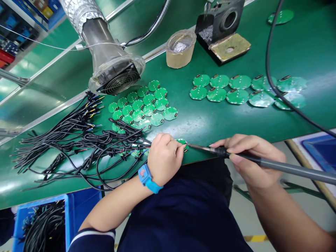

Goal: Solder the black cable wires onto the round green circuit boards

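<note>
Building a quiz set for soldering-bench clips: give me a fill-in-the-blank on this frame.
1. The right hand holds a ____ whose tip meets the round green circuit board.
2. The left hand steadies that board; its wrist wears a ____ strap.
3. The black wire bundle lies to the ____ of the left hand.

Missing words: soldering iron; blue; left

Green bench (210,120) carries round boards (147,105), black wires (78,140).

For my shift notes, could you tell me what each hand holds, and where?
The right hand grips the soldering iron by its handle; the left hand pinches a round green board at its edge.
</note>
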The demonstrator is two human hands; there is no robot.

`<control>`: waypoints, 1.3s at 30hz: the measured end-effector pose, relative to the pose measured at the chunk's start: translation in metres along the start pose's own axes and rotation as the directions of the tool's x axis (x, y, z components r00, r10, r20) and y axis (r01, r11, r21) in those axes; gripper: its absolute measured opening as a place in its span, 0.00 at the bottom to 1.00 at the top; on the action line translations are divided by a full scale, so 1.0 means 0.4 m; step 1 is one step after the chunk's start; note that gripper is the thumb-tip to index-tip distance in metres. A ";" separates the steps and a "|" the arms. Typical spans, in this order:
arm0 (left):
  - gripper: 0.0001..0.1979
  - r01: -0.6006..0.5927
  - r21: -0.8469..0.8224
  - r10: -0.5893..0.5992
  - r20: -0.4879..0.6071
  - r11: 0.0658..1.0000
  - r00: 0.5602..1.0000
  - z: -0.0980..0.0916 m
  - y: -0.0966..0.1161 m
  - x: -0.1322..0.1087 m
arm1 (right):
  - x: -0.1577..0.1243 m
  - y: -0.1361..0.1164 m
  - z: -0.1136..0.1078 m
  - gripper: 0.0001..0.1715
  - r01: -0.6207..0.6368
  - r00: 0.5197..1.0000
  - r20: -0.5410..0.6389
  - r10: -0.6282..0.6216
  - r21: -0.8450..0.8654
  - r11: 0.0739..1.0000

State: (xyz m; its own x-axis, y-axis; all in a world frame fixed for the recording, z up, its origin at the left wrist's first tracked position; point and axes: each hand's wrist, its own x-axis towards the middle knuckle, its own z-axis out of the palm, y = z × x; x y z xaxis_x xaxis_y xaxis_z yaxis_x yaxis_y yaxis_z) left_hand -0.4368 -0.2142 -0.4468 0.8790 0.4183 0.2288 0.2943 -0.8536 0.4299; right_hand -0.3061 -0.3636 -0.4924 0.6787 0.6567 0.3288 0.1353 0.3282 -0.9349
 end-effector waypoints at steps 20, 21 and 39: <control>0.11 0.029 0.037 -0.030 0.051 0.999 0.998 -0.003 0.009 0.002 | 0.009 0.003 0.003 0.10 0.018 1.000 0.019 -0.018 0.000 1.000; 0.11 0.037 0.049 -0.040 0.055 0.998 0.998 -0.003 0.011 0.003 | 0.008 0.003 0.002 0.10 0.010 1.000 0.012 -0.010 -0.010 1.000; 0.09 0.071 0.122 -0.088 0.139 0.990 0.986 -0.001 0.021 0.013 | 0.025 -0.013 0.011 0.06 -0.027 0.998 -0.048 0.030 0.062 0.998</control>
State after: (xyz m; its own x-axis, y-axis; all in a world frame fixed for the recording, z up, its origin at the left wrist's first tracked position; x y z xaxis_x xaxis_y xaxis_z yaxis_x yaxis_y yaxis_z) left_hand -0.4299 -0.2190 -0.4416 0.8933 0.4445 0.0665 0.3995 -0.8530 0.3357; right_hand -0.3031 -0.3557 -0.4834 0.7160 0.6331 0.2942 0.0718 0.3524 -0.9331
